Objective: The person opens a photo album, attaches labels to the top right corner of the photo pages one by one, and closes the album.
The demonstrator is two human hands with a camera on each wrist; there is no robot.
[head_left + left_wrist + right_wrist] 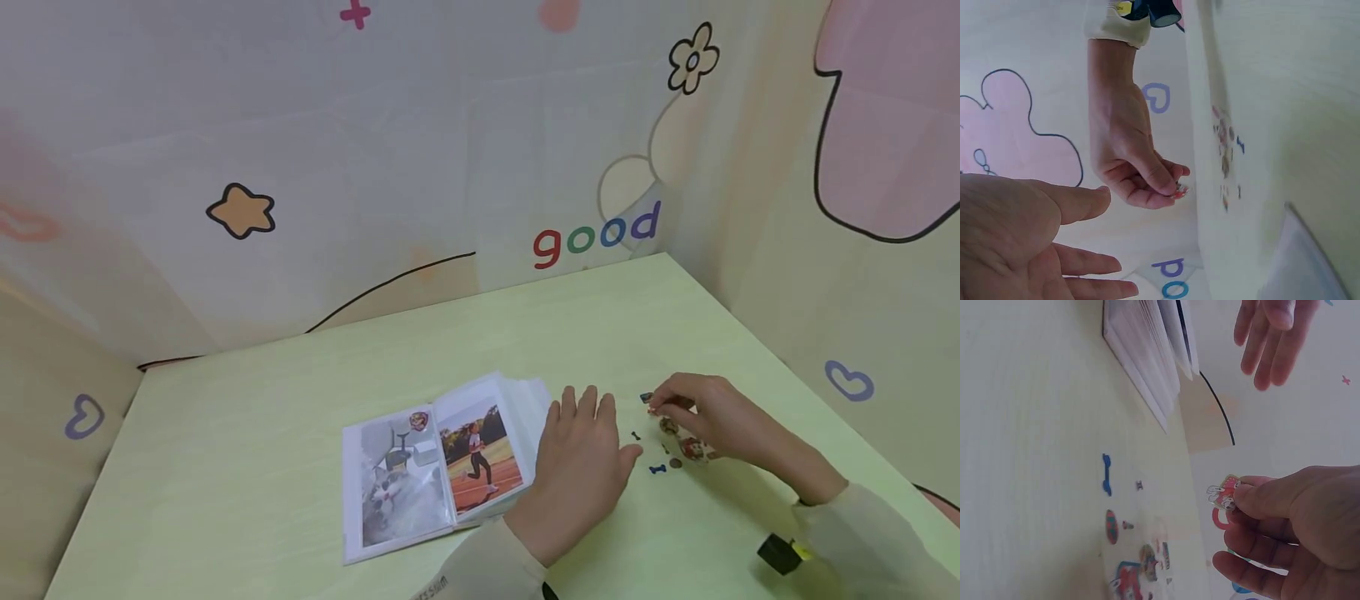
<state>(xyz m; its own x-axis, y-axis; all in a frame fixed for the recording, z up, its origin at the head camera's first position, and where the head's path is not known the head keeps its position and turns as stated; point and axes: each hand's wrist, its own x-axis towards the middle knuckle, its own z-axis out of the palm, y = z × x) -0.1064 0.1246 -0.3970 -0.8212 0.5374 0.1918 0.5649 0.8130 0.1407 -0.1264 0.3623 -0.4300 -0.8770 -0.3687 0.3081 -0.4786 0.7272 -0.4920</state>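
Note:
Between thumb and fingers my right hand (723, 421) pinches a small red-and-white cartoon sticker (1225, 492), held up above the table in the right wrist view. Below it lie several colourful stickers, among them a blue bone-shaped one (657, 469) and a round red-and-green one (1112, 526). My left hand (573, 475), fingers straight and holding nothing, hovers by the right side of an open photo album (351, 500) and covers part of it in the head view. The album shows a greyish picture (405, 492) on the left and a runner photo (480, 458) on the right.
A small badge sticker (418, 421) sits at the top of the album's left page. The pale green table (247, 400) meets patterned curtains (375, 167) at the back and sides. A black block-like device (780, 553) is by the right sleeve.

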